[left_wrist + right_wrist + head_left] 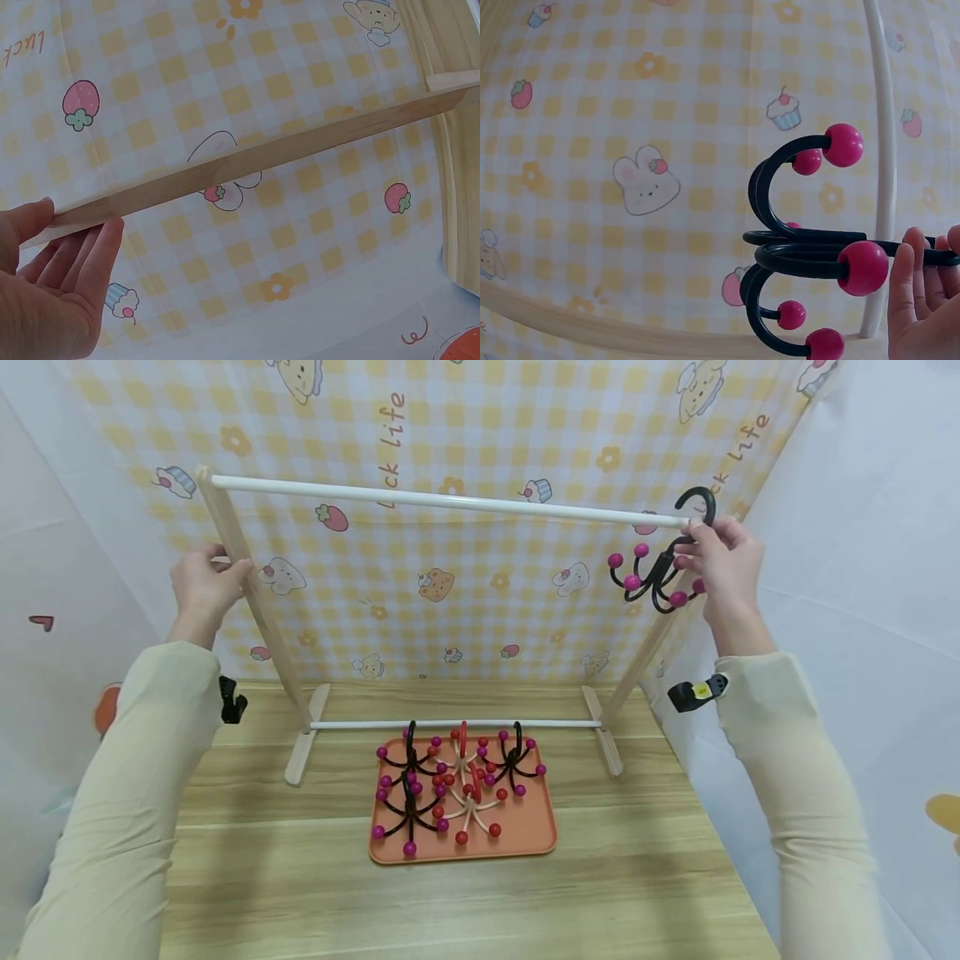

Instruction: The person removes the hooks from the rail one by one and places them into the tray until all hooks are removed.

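Note:
My left hand (206, 585) pinches the left wooden post (267, 631) of a rack between thumb and fingers, below its top end. In the left wrist view the post (285, 155) runs slantwise away from the hand (64, 292). At the right end of the rack's white upper rod (450, 502), my right hand (727, 568) holds a black claw-shaped hook hanger (663, 565) with magenta ball tips by its stem. Its curved top hook stands above the rod's end. In the right wrist view the hanger (840, 236) crosses in front of the rod (883, 135); some fingers (904, 289) are cut off.
An orange tray (528, 831) on the wooden table (480, 906) carries several similar hangers, black with magenta balls and pale with red balls. Behind it a white lower rod (566, 723) joins the rack's feet (302, 758). A yellow checked cloth (465, 635) hangs behind.

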